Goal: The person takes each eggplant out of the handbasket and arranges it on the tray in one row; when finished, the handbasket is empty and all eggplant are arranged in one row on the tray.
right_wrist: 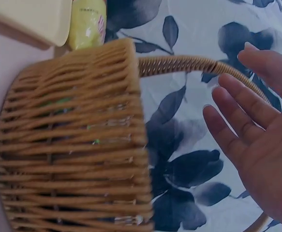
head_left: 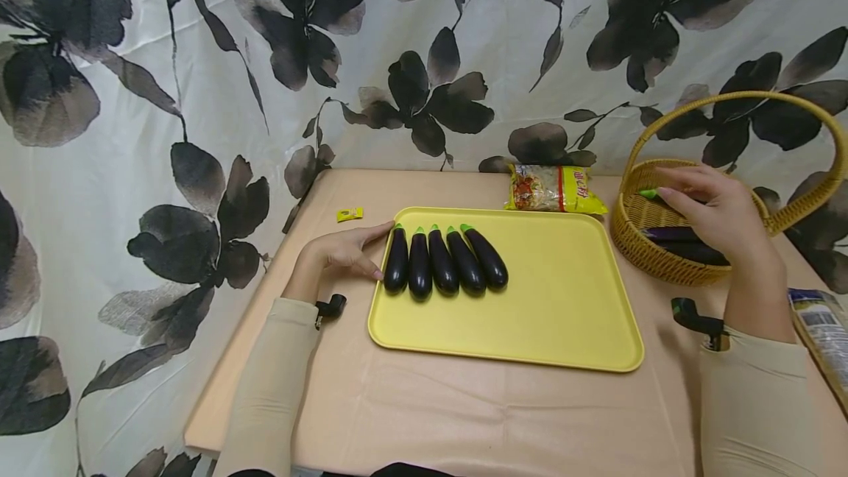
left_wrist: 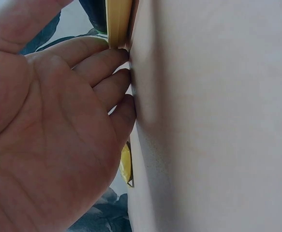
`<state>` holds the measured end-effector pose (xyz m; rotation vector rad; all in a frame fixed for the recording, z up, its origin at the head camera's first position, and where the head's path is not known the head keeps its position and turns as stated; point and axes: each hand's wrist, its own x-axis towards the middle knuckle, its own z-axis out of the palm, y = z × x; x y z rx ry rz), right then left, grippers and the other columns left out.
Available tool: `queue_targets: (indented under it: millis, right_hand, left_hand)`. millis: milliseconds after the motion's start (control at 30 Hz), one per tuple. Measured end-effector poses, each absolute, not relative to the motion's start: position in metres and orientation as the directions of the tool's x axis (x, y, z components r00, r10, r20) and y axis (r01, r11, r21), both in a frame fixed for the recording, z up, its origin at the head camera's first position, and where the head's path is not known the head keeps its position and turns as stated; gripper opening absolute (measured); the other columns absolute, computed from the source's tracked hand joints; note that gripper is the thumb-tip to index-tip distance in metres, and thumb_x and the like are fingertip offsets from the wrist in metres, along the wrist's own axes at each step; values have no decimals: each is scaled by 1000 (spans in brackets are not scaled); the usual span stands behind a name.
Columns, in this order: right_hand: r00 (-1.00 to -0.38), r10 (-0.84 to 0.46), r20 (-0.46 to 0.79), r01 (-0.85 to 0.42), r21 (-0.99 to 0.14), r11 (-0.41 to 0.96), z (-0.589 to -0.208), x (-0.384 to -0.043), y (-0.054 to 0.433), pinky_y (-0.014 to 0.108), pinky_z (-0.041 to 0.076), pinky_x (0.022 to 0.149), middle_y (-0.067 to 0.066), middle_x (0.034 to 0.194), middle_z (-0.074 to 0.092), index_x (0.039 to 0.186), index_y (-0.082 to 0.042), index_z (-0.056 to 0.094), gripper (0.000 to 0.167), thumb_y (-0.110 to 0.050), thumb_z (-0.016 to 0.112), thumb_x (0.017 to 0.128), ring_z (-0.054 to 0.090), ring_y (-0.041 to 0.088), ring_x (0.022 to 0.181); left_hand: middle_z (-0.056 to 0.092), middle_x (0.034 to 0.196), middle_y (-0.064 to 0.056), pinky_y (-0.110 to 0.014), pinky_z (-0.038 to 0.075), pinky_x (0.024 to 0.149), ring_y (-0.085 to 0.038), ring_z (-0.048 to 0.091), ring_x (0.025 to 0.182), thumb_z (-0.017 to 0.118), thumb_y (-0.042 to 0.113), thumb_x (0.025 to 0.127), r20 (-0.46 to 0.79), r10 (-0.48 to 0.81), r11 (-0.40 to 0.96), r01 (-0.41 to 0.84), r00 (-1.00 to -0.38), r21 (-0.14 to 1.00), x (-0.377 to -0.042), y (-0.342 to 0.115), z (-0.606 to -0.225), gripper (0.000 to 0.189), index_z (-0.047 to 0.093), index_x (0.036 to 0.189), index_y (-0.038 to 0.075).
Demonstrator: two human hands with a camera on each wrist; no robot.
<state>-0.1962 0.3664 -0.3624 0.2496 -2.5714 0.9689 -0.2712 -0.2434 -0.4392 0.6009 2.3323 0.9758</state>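
On a yellow tray [head_left: 556, 293], several dark purple eggplants [head_left: 444, 263] lie side by side, green stems pointing away. The left hand [head_left: 344, 249] touches the tray's left edge beside the outermost eggplant. Seen from the left wrist, its fingers [left_wrist: 104, 67] meet the tray rim with the palm turned to the camera. Over the wicker basket [head_left: 652, 256] hovers the right hand [head_left: 722, 212]. The right wrist view shows its fingers [right_wrist: 242, 104] mostly straight, holding nothing. More eggplants [head_left: 685, 241] lie inside the basket, partly hidden by the hand and the rim.
A yellow-and-red food packet [head_left: 556, 188] lies behind the tray, close to the basket. One small yellow wrapper [head_left: 350, 214] is on the table [head_left: 464, 411] at the back left. Another package [head_left: 821, 330] sits at the right edge. The basket's tall handle [head_left: 735, 96] arches above it.
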Motion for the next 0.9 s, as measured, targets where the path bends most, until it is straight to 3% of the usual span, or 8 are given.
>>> queue_targets:
  millis: [233, 333, 400, 500, 567, 633, 767, 900]
  right_hand:
    - [-950, 9, 312, -197, -623, 757, -374, -201, 381, 0, 44, 68, -32, 112, 52, 144, -11, 63, 44, -31, 63, 105, 50, -15, 89]
    - [-961, 11, 277, -163, -597, 786, -378, -205, 386, -1, 42, 67, -16, 117, 60, 144, -11, 63, 44, -31, 64, 104, 49, -13, 89]
    - [-969, -3, 247, -147, -568, 810, -381, -206, 390, 1, 40, 66, 2, 125, 63, 145, -10, 63, 46, -32, 64, 104, 55, 0, 98]
    - [-981, -35, 190, -132, -531, 837, -385, -207, 396, 25, 54, 85, 25, 137, 59, 145, -6, 60, 49, -33, 62, 105, 57, 30, 116]
    - [-988, -53, 148, -122, -512, 850, -388, -207, 400, 50, 53, 93, 32, 140, 55, 146, -4, 59, 50, -34, 61, 106, 50, 48, 123]
    - [-992, -58, 112, -107, -498, 861, -391, -208, 403, 69, 45, 93, 35, 142, 52, 145, -3, 59, 50, -34, 60, 106, 49, 52, 122]
    - [-996, -52, 74, -80, -466, 881, -399, -210, 411, 53, 50, 79, 37, 137, 55, 142, -3, 62, 49, -36, 60, 106, 54, 47, 107]
    - [-998, -44, 48, -61, -462, 885, -405, -212, 415, 39, 42, 71, 38, 135, 56, 141, -3, 63, 50, -38, 61, 105, 51, 41, 99]
  left_hand:
    - [12, 176, -1, -46, 6, 132, -20, 3, 162, 96, 24, 73, -316, 576, 640, 176, -754, 748, -272, -242, -438, 125, 16, 169, 19]
    - [13, 176, -1, -46, 7, 132, -20, 3, 162, 96, 25, 73, -317, 572, 645, 177, -756, 743, -271, -242, -438, 125, 16, 169, 20]
    - [13, 176, -1, -46, 6, 132, -20, 3, 162, 97, 27, 72, -317, 570, 649, 179, -758, 739, -271, -243, -438, 126, 16, 169, 20]
    - [13, 176, -2, -47, 6, 132, -21, 3, 162, 97, 28, 72, -315, 568, 653, 183, -760, 735, -271, -243, -438, 126, 16, 169, 21]
    - [13, 176, -2, -48, 6, 132, -21, 3, 163, 97, 28, 72, -315, 569, 652, 183, -760, 736, -272, -244, -439, 126, 16, 169, 21]
    - [13, 176, -2, -47, 6, 132, -21, 3, 162, 97, 27, 72, -313, 571, 649, 184, -759, 738, -272, -244, -439, 126, 16, 169, 21]
    - [13, 176, -3, -48, 6, 132, -22, 3, 162, 96, 25, 73, -310, 577, 642, 184, -756, 745, -273, -244, -440, 125, 16, 169, 20]
    - [13, 176, -3, -48, 6, 132, -22, 4, 162, 96, 24, 73, -308, 579, 638, 184, -755, 748, -273, -244, -441, 124, 17, 169, 19]
